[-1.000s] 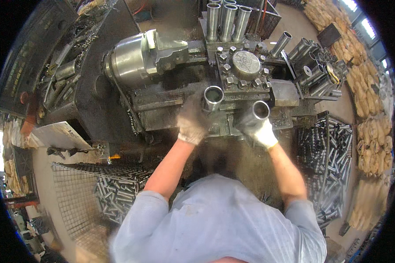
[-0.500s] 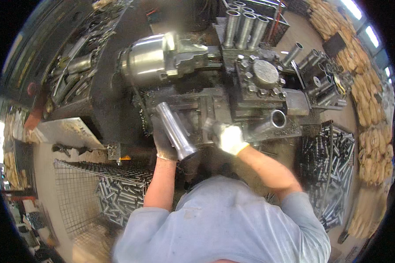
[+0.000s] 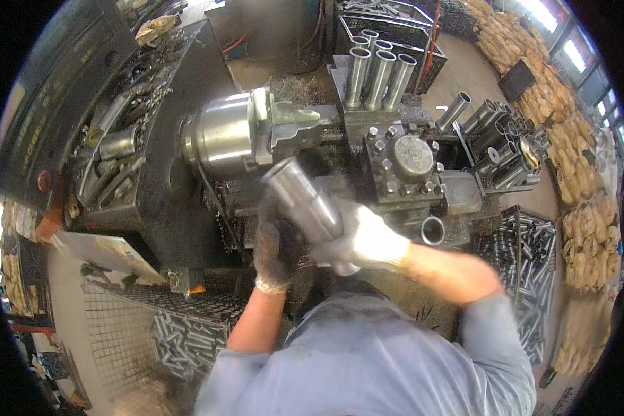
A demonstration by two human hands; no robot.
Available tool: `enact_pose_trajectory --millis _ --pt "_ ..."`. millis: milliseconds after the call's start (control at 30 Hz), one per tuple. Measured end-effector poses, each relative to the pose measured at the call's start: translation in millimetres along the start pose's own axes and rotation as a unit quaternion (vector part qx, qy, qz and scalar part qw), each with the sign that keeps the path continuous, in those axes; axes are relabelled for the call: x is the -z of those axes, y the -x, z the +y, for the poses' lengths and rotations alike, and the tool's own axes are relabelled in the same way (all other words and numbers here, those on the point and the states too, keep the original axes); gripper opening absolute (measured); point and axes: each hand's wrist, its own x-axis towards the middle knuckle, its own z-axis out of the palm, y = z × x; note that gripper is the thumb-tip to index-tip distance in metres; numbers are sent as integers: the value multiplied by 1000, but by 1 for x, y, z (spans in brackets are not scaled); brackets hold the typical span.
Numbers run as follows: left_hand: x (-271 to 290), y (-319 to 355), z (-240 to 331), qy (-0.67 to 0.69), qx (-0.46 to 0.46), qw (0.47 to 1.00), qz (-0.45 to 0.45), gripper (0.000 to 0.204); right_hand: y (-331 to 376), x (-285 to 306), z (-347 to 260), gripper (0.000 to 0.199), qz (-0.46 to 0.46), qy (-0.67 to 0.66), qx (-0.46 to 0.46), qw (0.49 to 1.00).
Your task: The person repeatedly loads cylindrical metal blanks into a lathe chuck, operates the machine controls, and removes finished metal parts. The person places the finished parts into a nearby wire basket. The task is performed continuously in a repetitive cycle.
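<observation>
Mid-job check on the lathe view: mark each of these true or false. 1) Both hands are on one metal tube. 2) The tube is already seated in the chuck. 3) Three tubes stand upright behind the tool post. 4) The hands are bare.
1) True: the left hand and the right hand both grip the metal tube.
2) False: the tube is tilted in front of the chuck, not in it.
3) True: three upright tubes stand behind the tool post.
4) False: both wear gloves, the left dark, the right white.
</observation>
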Motion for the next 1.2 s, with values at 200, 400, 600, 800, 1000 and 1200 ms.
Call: enact_pose_trajectory --millis 200,400,600,800,1000,1200 --pt "63 -11 -4 -178 31 977 117 48 -45 141 -75 66 142 498 270 812" --pt "133 94 -23 -165 33 930 327 45 -169 214 -43 44 74 726 131 671" --pt "206 170 -18 -144 14 827 544 31 -228 177 -10 63 -34 606 71 792" --pt "249 163 54 -118 -107 803 574 37 -241 209 -2 75 -104 539 74 833" --pt "244 175 93 37 -42 809 585 51 -247 194 -5 49 -80 456 84 882" --pt "298 185 101 -124 -11 785 606 34 -212 183 -29 86 -16 506 124 854"
